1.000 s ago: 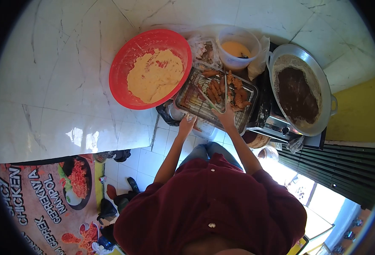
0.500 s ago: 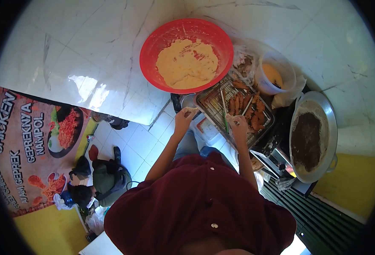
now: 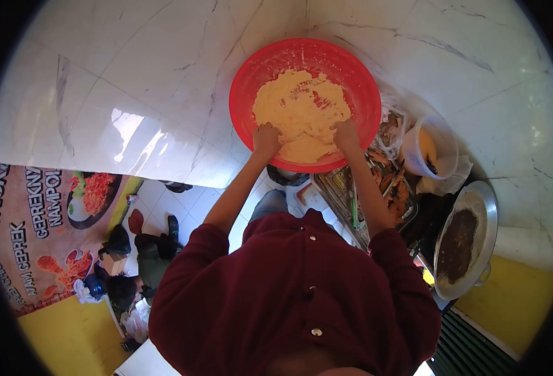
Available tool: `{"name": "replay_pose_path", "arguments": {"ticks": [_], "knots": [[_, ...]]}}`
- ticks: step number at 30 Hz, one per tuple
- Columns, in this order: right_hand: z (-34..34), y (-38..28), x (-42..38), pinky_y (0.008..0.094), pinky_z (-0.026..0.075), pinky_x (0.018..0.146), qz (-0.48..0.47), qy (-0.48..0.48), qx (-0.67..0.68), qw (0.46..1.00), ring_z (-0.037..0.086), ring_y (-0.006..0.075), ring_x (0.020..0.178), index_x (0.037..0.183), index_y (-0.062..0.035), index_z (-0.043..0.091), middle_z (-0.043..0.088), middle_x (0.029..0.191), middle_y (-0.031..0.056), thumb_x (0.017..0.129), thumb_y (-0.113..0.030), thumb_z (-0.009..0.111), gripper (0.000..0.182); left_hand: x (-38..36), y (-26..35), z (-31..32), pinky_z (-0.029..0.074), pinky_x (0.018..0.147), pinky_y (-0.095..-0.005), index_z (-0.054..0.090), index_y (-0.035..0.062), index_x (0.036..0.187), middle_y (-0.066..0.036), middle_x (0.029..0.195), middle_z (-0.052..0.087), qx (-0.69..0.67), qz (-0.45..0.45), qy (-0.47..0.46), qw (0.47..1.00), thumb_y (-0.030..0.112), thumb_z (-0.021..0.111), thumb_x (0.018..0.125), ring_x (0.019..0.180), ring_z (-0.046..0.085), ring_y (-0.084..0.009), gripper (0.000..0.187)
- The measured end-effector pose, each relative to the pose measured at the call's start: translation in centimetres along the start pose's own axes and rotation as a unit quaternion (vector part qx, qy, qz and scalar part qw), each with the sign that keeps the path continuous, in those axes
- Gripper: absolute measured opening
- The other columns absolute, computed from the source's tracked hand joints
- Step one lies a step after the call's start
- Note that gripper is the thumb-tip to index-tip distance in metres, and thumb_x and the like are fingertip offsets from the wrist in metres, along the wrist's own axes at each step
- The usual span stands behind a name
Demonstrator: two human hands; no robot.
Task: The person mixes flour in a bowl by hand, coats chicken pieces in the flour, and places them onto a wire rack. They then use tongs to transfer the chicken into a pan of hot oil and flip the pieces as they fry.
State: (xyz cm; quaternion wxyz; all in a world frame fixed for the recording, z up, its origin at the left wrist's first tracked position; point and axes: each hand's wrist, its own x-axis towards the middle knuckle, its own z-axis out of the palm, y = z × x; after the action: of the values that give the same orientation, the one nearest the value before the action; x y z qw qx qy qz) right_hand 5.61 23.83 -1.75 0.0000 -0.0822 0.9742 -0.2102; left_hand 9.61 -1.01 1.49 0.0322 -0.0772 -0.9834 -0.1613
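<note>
A wide red basin [image 3: 244,94] holds pale yellow flour [image 3: 308,119], heaped unevenly with red bottom showing through in places. My left hand [image 3: 267,139] is inside its near-left rim, fingers curled down into the flour. At the near-right side, my right hand [image 3: 345,134] also reaches in with fingers bent into the flour. Both hands look closed. The flour and the backs of the hands hide whatever is in the fingers.
Right of the basin, a wire-racked tray [image 3: 336,195] carries browned fried pieces [image 3: 397,194] and tongs with green on them. Behind are a plastic tub [image 3: 449,156] of orange liquid and a large pan [image 3: 488,219] of dark oil. A person [image 3: 151,263] is low at left beside a banner [image 3: 45,232].
Both hands have moved forward, from in front of the basin and over the tray, into the flour. The view has shifted, so the basin appears lower and further right.
</note>
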Motion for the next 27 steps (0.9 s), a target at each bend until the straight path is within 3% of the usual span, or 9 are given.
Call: {"name": "replay_pose_path", "arguments": {"ticks": [5, 11, 13, 15, 17, 19, 23, 25, 27], "knots": [[1.3, -1.9, 3.5, 0.0374, 0.046, 0.075, 0.115, -0.203, -0.173, 0.957, 0.050, 0.0304, 0.094, 0.093, -0.0071, 0.060, 0.051, 0.102, 0.0187, 0.061, -0.010, 0.067, 0.033, 6.0, -1.3, 2.8, 0.038, 0.075, -0.0328, 0.064, 0.0151, 0.084, -0.003, 0.087, 0.060, 0.207, 0.051, -0.291, 0.933, 0.039, 0.075, 0.049, 0.087, 0.054, -0.0179, 0.043], [3.3, -1.5, 4.1, 0.0365, 0.046, 0.078, 0.151, -0.229, -0.179, 0.945, 0.048, 0.0303, 0.099, 0.092, -0.0046, 0.059, 0.052, 0.102, 0.0157, 0.056, -0.021, 0.074, 0.043, 7.6, -1.1, 5.1, 0.036, 0.076, -0.0319, 0.062, 0.0132, 0.088, -0.004, 0.088, 0.059, 0.244, 0.125, -0.334, 0.902, 0.042, 0.074, 0.049, 0.089, 0.052, -0.0185, 0.050], [3.5, -1.8, 4.1, 0.0358, 0.046, 0.076, 0.138, -0.228, -0.196, 0.944, 0.050, 0.0288, 0.097, 0.090, -0.0037, 0.061, 0.052, 0.101, 0.0160, 0.073, -0.012, 0.053, 0.020, 7.1, -1.1, 5.8, 0.036, 0.076, -0.0317, 0.062, 0.0131, 0.087, -0.004, 0.087, 0.059, 0.244, 0.130, -0.332, 0.902, 0.041, 0.073, 0.051, 0.089, 0.052, -0.0185, 0.047], [3.9, -1.3, 4.4, 0.0356, 0.046, 0.077, 0.143, -0.238, -0.194, 0.941, 0.049, 0.0294, 0.098, 0.092, -0.0033, 0.060, 0.051, 0.103, 0.0161, 0.072, -0.014, 0.056, 0.023, 6.8, -0.9, 5.6, 0.035, 0.076, -0.0315, 0.062, 0.0131, 0.086, -0.004, 0.086, 0.059, 0.245, 0.132, -0.330, 0.902, 0.040, 0.072, 0.053, 0.089, 0.052, -0.0186, 0.043], [3.6, -1.3, 4.4, 0.0353, 0.046, 0.077, 0.144, -0.248, -0.191, 0.939, 0.049, 0.0299, 0.099, 0.094, -0.0030, 0.060, 0.050, 0.104, 0.0162, 0.070, -0.017, 0.059, 0.027, 7.0, -1.0, 4.6, 0.038, 0.074, -0.0335, 0.063, 0.0106, 0.086, -0.005, 0.087, 0.060, 0.203, 0.121, -0.301, 0.924, 0.039, 0.068, 0.058, 0.088, 0.054, -0.0199, 0.040], [1.4, -1.8, 4.2, 0.0340, 0.049, 0.068, 0.119, -0.193, -0.157, 0.961, 0.057, 0.0244, 0.082, 0.080, -0.0021, 0.062, 0.058, 0.088, 0.0165, 0.055, -0.028, 0.073, 0.038, 7.7, -1.6, 3.2, 0.039, 0.074, -0.0335, 0.063, 0.0095, 0.085, -0.008, 0.086, 0.061, 0.145, 0.076, -0.323, 0.932, 0.036, 0.066, 0.059, 0.086, 0.056, -0.0211, 0.038], [0.5, 0.2, 3.6, 0.0334, 0.046, 0.052, 0.105, -0.204, -0.042, 0.973, 0.057, 0.0215, 0.055, 0.059, 0.0013, 0.059, 0.057, 0.058, 0.0144, 0.059, -0.034, 0.070, 0.037, 8.5, -4.1, 0.4, 0.043, 0.071, -0.0372, 0.062, 0.0029, 0.081, -0.014, 0.084, 0.061, -0.052, -0.029, -0.437, 0.898, 0.036, 0.061, 0.063, 0.081, 0.059, -0.0250, 0.038], [0.4, 0.9, 3.1, 0.0339, 0.039, 0.043, 0.151, -0.158, 0.084, 0.972, 0.047, 0.0214, 0.037, 0.047, 0.0029, 0.052, 0.044, 0.039, 0.0119, 0.064, -0.038, 0.065, 0.047, 8.4, -7.2, 2.8, 0.043, 0.070, -0.0374, 0.062, 0.0013, 0.080, -0.015, 0.082, 0.061, -0.168, -0.037, -0.427, 0.888, 0.039, 0.060, 0.065, 0.080, 0.059, -0.0254, 0.041], [-1.7, 0.4, 3.6, 0.0360, 0.042, 0.050, 0.200, -0.146, 0.088, 0.965, 0.052, 0.0265, 0.049, 0.054, 0.0029, 0.055, 0.051, 0.049, 0.0149, 0.065, -0.037, 0.065, 0.043, 8.9, -8.4, 3.6, 0.044, 0.069, -0.0377, 0.061, -0.0004, 0.078, -0.017, 0.079, 0.061, -0.280, -0.041, -0.411, 0.866, 0.042, 0.058, 0.066, 0.079, 0.059, -0.0259, 0.044]]}}
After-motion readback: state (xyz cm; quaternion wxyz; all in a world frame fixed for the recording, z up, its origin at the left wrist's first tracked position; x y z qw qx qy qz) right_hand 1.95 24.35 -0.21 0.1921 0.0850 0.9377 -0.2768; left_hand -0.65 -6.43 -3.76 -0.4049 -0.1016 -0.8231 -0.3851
